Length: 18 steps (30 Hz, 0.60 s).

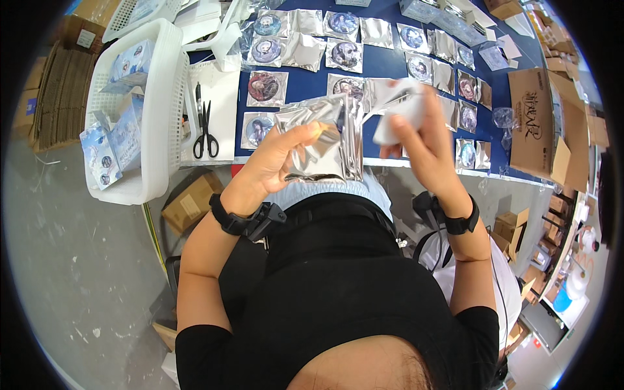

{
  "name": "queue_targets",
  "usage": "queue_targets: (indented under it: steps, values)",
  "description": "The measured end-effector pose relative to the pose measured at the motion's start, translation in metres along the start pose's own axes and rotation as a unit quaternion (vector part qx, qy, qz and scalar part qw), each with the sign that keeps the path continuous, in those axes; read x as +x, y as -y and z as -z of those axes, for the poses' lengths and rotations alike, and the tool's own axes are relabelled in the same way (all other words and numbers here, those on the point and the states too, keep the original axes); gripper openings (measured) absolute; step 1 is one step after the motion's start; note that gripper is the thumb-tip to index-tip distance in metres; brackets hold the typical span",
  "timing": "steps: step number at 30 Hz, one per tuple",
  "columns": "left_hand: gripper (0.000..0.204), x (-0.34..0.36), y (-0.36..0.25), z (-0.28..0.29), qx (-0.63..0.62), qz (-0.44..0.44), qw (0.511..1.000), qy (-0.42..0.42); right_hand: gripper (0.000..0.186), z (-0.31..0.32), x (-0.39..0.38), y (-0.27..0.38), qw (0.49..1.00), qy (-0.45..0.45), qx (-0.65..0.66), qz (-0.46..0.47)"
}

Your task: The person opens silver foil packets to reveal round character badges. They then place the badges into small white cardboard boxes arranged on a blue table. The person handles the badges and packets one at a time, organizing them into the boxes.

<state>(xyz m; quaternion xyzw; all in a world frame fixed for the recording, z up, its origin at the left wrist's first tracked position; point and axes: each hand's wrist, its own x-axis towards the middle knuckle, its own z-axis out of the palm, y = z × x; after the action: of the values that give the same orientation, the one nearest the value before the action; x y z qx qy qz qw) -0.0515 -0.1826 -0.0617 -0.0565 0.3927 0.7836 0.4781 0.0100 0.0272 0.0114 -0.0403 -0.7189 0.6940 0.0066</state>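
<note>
My left hand (pixel 268 159) is closed around a small bundle of shiny silver foil pouches (pixel 333 151), thumb pressed on the front one. Beside it, my right hand (pixel 432 146) is smeared by motion and grips a white, flat object with rounded edges (pixel 389 129); its exact kind cannot be made out. Both hands are above the near edge of the blue table. Beyond them lie rows of round picture badges (pixel 265 86), many resting on silver pouches, with plain foil pouches (pixel 377 32) between them. The bundle partly covers some of the nearer ones.
A white plastic basket (pixel 170 110) with printed light-blue boxes stands at the left. Black scissors (pixel 205 133) lie on white paper (pixel 223 97) beside it. An open cardboard box (pixel 536 123) sits at the table's right end. More printed boxes (pixel 426 10) line the far side.
</note>
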Motion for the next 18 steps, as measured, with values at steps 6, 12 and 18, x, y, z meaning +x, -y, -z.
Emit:
queue_targets:
  steps: [6, 12, 18]
  values:
    - [0.043, 0.001, -0.005, -0.001, -0.139, -0.036, 0.990, -0.012, 0.015, 0.011, -0.019, 0.015, 0.698, 0.103, -0.429, 0.564]
    - [0.044, -0.004, -0.012, -0.010, -0.111, -0.042, 0.992, -0.041, 0.016, -0.001, -0.011, 0.004, 0.668, 0.080, -0.442, 0.594]
    - [0.043, -0.003, -0.011, -0.005, -0.116, -0.044, 0.992, -0.019, 0.016, -0.002, -0.010, 0.003, 0.665, 0.086, -0.449, 0.590]
